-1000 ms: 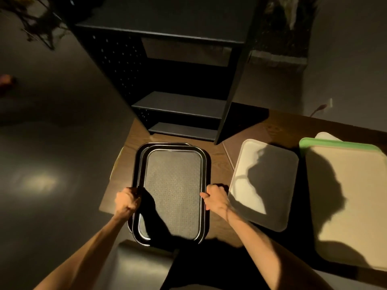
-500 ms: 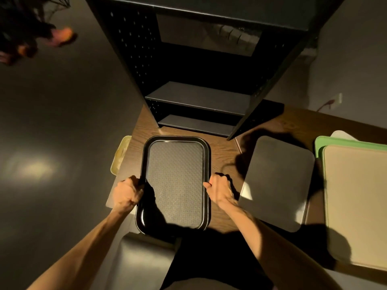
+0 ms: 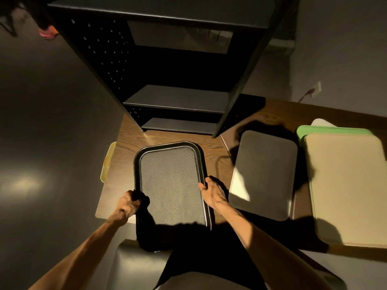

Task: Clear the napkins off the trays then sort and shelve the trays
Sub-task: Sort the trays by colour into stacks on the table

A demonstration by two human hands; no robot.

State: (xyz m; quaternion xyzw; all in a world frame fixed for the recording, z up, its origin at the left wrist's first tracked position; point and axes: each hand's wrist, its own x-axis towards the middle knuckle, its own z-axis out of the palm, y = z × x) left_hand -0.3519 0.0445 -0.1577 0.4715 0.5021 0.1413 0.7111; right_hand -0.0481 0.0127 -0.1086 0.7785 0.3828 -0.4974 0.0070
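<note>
- Head view: black tray (image 3: 170,185) held over the near edge of the wooden desk (image 3: 129,143), in front of the black shelf unit (image 3: 178,97).
- Left hand (image 3: 127,204) curled round its left rim, knuckles up, forearm reaching in from lower left.
- Right hand (image 3: 211,191) gripping the right rim, thumb on top of the edge.
- Further right on the desk: grey tray (image 3: 266,174), then beige tray (image 3: 345,185) stacked on a green tray (image 3: 301,130).
- Yellow tray (image 3: 106,164) at the desk's left edge.
- Dim room, grey floor (image 3: 41,143).
</note>
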